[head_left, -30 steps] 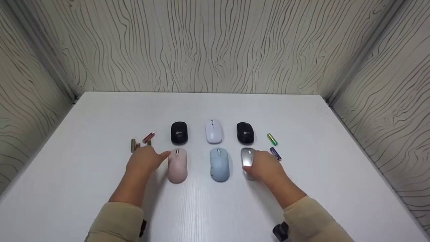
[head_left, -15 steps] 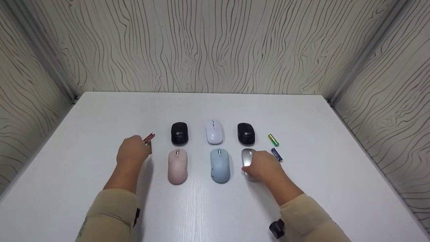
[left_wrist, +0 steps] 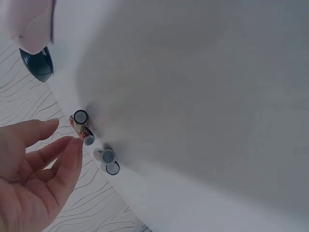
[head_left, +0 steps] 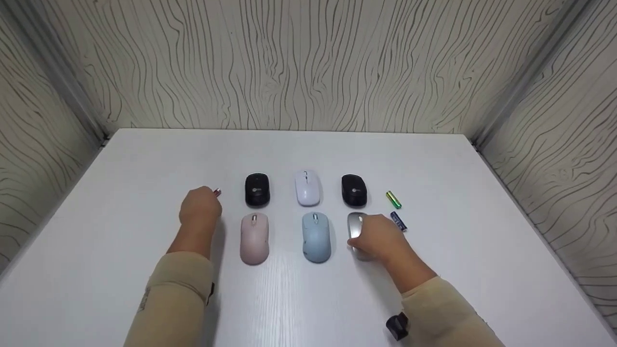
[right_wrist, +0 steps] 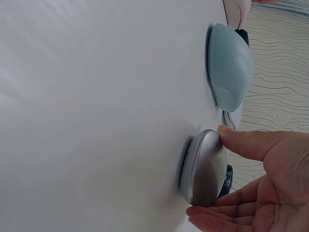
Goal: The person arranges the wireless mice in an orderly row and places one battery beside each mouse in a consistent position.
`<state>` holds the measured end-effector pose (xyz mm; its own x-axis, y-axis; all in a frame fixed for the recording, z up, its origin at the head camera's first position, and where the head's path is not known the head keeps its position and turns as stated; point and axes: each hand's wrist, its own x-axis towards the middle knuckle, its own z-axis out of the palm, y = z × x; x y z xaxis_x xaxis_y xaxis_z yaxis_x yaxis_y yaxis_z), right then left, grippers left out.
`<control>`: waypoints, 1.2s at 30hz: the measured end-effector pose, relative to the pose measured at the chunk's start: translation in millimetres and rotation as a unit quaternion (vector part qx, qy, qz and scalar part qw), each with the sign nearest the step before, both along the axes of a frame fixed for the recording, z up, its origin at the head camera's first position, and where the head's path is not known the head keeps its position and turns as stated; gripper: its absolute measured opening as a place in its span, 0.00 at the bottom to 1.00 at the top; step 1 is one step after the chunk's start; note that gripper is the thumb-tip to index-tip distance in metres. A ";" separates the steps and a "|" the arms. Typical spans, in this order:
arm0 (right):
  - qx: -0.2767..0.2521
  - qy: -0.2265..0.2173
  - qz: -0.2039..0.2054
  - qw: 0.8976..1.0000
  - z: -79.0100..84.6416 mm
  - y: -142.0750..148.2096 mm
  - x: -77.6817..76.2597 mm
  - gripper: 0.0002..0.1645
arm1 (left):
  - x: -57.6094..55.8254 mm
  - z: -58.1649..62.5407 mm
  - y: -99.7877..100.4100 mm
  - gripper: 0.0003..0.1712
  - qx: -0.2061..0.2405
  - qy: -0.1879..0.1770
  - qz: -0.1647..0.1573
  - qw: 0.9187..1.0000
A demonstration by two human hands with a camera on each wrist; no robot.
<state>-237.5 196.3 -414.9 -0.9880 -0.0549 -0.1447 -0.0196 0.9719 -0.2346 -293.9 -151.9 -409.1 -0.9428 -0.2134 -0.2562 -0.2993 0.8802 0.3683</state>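
Note:
In the head view my left hand (head_left: 200,208) is over the batteries at the left, hiding most of them; a red battery (head_left: 217,192) peeks out. The left wrist view shows its thumb and fingers parted, fingertips close by the red battery (left_wrist: 88,137) and another battery (left_wrist: 80,117); whether they touch is unclear. Two more batteries (left_wrist: 107,156) lie beside these. At the right, my right hand (head_left: 383,236) holds a silver computer mouse (head_left: 355,224) by its sides, thumb on one edge and fingers on the other. The silver mouse (right_wrist: 208,166) rests on the table.
A pink mouse (head_left: 254,238) and a light blue mouse (head_left: 316,237) line up with the silver one. Behind them are a black mouse (head_left: 257,190), a white mouse (head_left: 307,188) and another black mouse (head_left: 354,190). Green (head_left: 393,199) and blue (head_left: 398,221) batteries lie right.
My left hand has moved away from the pink mouse, first left, then forward over the batteries, covering more of them. My right hand stays at the silver mouse.

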 end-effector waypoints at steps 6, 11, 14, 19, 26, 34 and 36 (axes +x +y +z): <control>0.002 -0.007 -0.005 1.000 1.8 -1.2 1.3 0.28 | -4.0 -1.5 8.1 0.20 -0.009 -0.003 -0.007 1.000; 0.002 -0.008 -0.006 1.000 3.5 -2.3 1.6 0.29 | -5.0 -6.5 9.2 0.20 -0.023 -0.007 -0.002 1.000; 0.003 -0.010 -0.007 1.000 4.6 -2.8 1.3 0.29 | -5.2 -9.1 9.1 0.19 -0.026 -0.012 -0.002 1.000; 0.011 -0.021 -0.010 1.000 5.4 -2.6 -0.4 0.29 | -6.2 -11.4 10.1 0.18 -0.037 -0.013 -0.011 0.999; 0.014 -0.033 -0.017 0.999 5.5 -2.3 -1.6 0.31 | -6.7 -7.6 12.0 0.20 -0.068 -0.020 -0.044 0.997; 0.003 -0.030 -0.020 0.999 4.8 -3.4 0.1 0.30 | -7.5 -1.0 13.5 0.18 -0.038 -0.024 -0.025 0.999; 0.001 -0.029 -0.022 0.999 3.7 -3.4 0.5 0.31 | -8.5 0.0 14.8 0.18 -0.023 -0.023 -0.016 0.999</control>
<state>-237.0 192.9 -411.2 -0.9793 -0.0110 -0.2023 0.0370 0.9721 -0.2318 -302.4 -137.2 -409.1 -0.9366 -0.1952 -0.2910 -0.2862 0.9052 0.3141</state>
